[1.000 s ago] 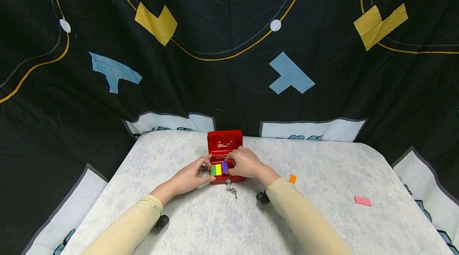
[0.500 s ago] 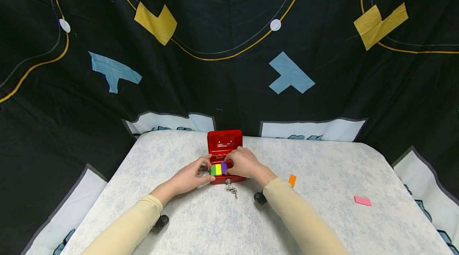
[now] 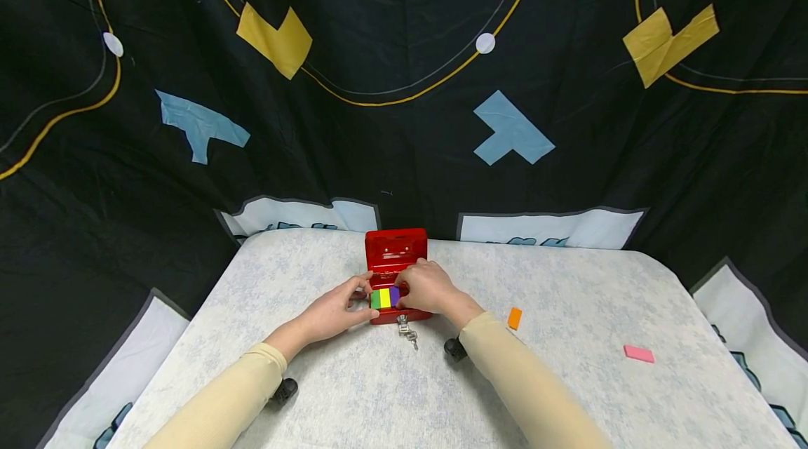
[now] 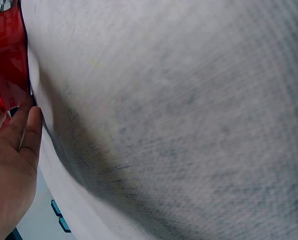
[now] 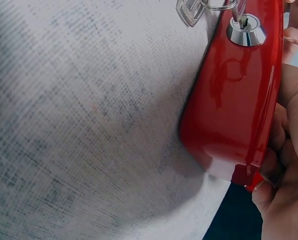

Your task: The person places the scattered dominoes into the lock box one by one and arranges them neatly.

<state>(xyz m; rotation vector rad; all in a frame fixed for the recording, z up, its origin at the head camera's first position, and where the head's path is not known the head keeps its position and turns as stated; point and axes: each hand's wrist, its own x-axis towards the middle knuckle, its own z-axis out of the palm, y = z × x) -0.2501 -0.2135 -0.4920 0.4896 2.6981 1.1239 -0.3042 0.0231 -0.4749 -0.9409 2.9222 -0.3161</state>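
Note:
A red cash box (image 3: 396, 245) stands with its lid raised in the head view. Green (image 3: 375, 299), yellow (image 3: 384, 298) and purple (image 3: 394, 297) blocks lie side by side inside it. My left hand (image 3: 337, 309) holds the box's left end, thumb at the front rim and fingers towards the back. Reaching in from the right, my right hand (image 3: 431, 287) pinches the purple block between thumb and forefinger. In the right wrist view, fingers curl by the box's front wall (image 5: 229, 110); the blocks are hidden there. The left wrist view shows the left hand (image 4: 11, 165) against the box's end.
Keys (image 3: 412, 339) hang from the lock (image 3: 402, 320) at the box's front. An orange block (image 3: 514, 318) lies on the table beside the right forearm, and a pink block (image 3: 639, 353) farther right. A dark curtain (image 3: 404, 154) hangs behind the table.
My right hand has shifted slightly left, bringing the purple block up against the yellow one. The right forearm has moved off the orange block, which shows more fully. The left hand has stayed put.

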